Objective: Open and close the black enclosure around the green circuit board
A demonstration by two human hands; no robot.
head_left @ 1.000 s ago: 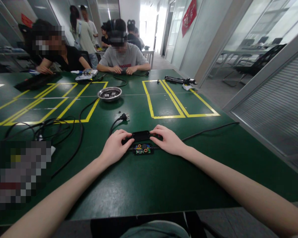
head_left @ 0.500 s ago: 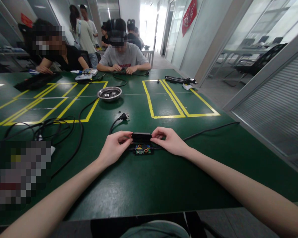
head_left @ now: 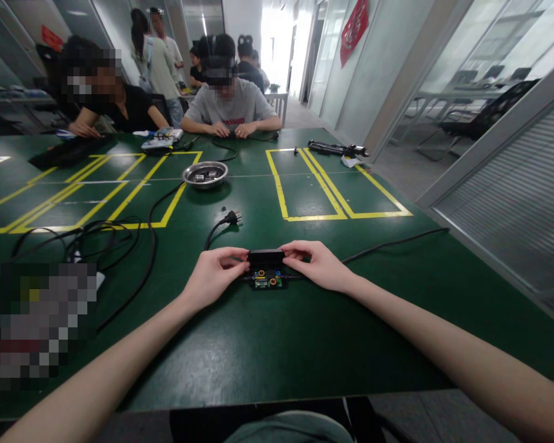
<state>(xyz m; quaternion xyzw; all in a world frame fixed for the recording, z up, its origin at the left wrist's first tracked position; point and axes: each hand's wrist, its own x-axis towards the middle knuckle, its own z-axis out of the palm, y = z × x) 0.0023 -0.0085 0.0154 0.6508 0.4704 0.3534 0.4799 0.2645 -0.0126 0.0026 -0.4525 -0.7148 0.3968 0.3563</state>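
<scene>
Between my two hands is a black plastic cover (head_left: pixel 266 258), tilted up on its long edge. My left hand (head_left: pixel 218 274) pinches its left end between thumb and fingers. At the other end, my right hand (head_left: pixel 314 263) grips it the same way. Just below the cover, on the near side, lies an open power adapter (head_left: pixel 268 280) with its circuit board and copper coils exposed. Black cable leaves the adapter on both sides, partly hidden by my hands. Beyond my left hand, a power plug (head_left: pixel 232 218) rests on the table with its pins pointing right.
A metal bowl (head_left: pixel 205 184) with small metal parts stands farther back on the green table (head_left: pixel 240 351). Coiled black cables (head_left: pixel 96 243) lie at left. A folded black tripod (head_left: pixel 337 149) lies at the far right. People sit across the table.
The cover has come slightly down and closer to the open adapter, still held at both ends. The whole view has shifted a little.
</scene>
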